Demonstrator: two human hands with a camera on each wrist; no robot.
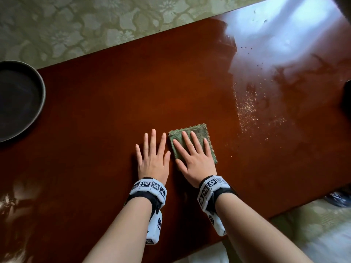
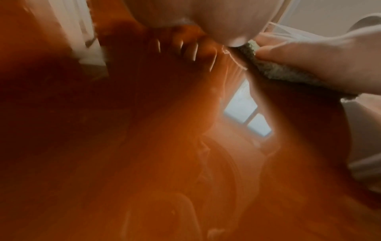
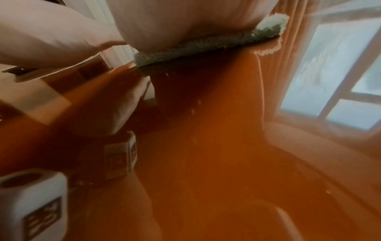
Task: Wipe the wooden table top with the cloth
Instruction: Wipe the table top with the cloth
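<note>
Dark round pan [image 1: 20, 99] at far left on the wooden counter [image 1: 114, 95]. Left hand [image 1: 152, 158] flat, fingers [image 1: 153, 138] spread, holding nothing. Just right, right hand [image 1: 195, 158] pressing straight-fingered on folded green cloth [image 1: 197, 132]. Further right, pale crumbs [image 1: 248, 105], perhaps sawdust.

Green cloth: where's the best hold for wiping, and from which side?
Come from above, palm flat on the middle of the green cloth. It lies folded flat on the wooden table top, so no edge stands up to pinch. The right hand presses it this way, fingers spread; crumbs lie to its right.
</note>
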